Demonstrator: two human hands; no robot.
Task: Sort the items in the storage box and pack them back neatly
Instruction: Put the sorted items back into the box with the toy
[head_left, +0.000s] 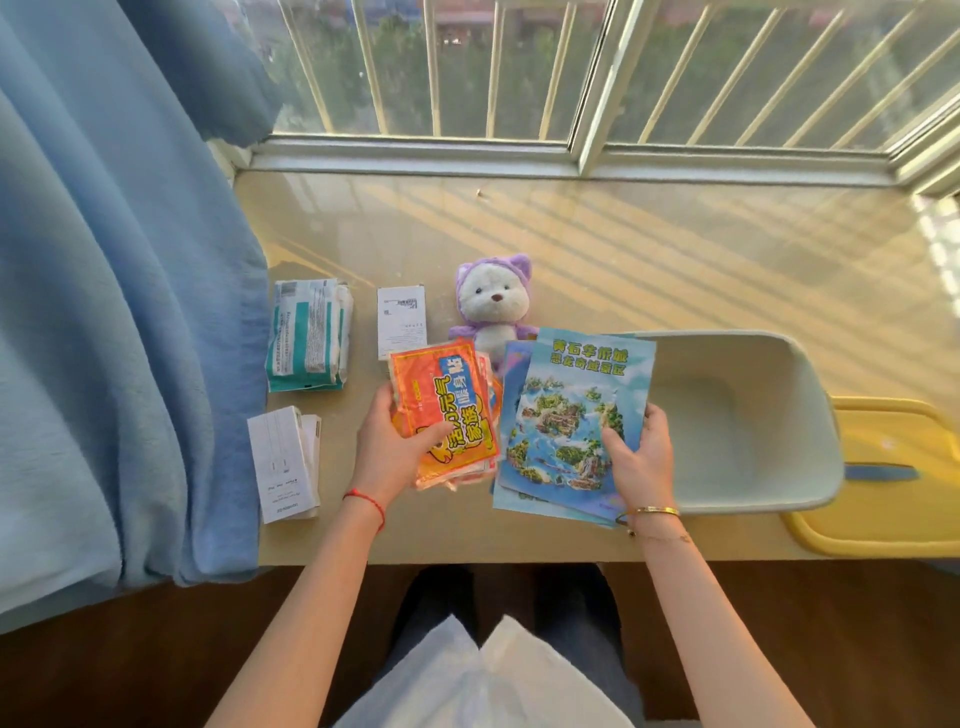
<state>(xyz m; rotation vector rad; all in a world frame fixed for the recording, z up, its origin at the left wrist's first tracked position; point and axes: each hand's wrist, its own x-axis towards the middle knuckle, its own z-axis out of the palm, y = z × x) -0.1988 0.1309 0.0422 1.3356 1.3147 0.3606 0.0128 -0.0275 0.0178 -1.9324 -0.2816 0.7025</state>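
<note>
My left hand (397, 451) grips a stack of orange heat-patch packets (441, 410) just above the tabletop, thumb on the top packet. My right hand (639, 457) holds a stack of blue map brochures (566, 415) by their right edge. The pale green storage box (753, 415) stands to the right, its inside bare, with the brochures overlapping its left rim. A purple and white plush toy (493, 306) sits behind the packets.
On the left lie a teal and white pack (306, 335), a white box (401, 322) and a white carton (285, 462). The yellow lid (893, 499) lies at the right under the box. A blue curtain (104, 312) hangs left. The window (571, 78) is behind.
</note>
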